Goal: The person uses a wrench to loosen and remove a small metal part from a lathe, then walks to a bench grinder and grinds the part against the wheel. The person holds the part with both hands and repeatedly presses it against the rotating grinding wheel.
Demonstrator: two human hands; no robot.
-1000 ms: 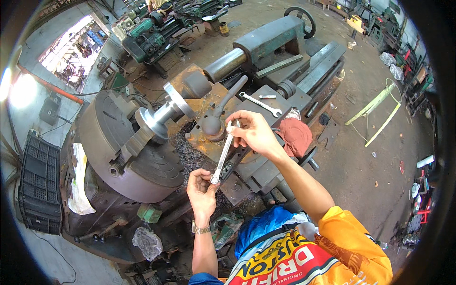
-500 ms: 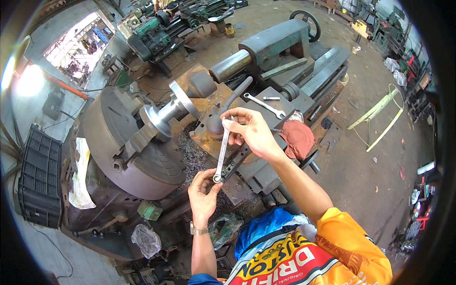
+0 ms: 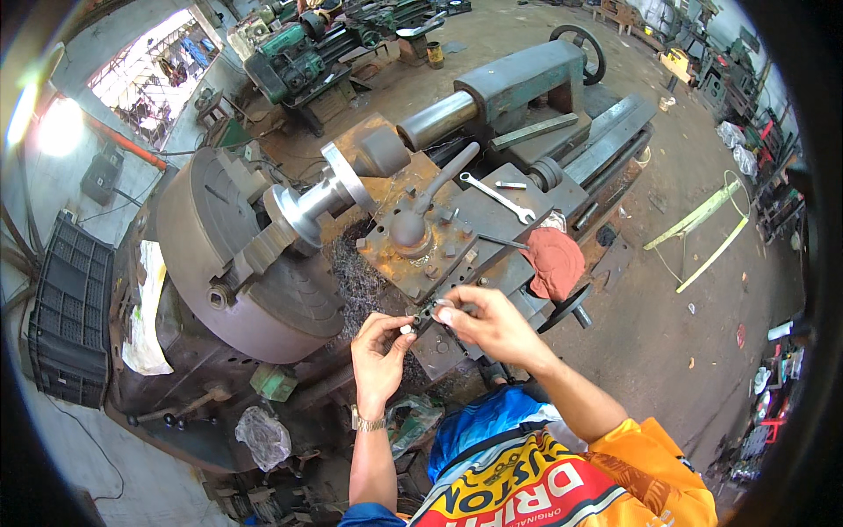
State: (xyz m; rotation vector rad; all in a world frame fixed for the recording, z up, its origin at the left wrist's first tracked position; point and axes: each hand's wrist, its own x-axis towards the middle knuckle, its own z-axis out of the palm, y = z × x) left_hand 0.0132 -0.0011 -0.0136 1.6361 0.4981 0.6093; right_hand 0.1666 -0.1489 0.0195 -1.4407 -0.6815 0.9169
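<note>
Forearms reaching in from the near side, a person's left hand (image 3: 376, 358) and right hand (image 3: 481, 323) nearly meet over the lathe (image 3: 386, 263), fingers curled, their grasp too unclear to tell; a wrench (image 3: 498, 197) lies far right.

Chuck (image 3: 224, 312): dull mtl; flanged pc (image 3: 323, 202): shiny, smooth mtl; red cloth (image 3: 555, 265): matt.

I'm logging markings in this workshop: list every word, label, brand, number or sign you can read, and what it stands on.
Shirt: large dark lettering on yellow, white lettering on red; wording not copied here.
Lying wrench: any marking too small to read.
Pale sheet beside the chuck: no readable text.
</note>
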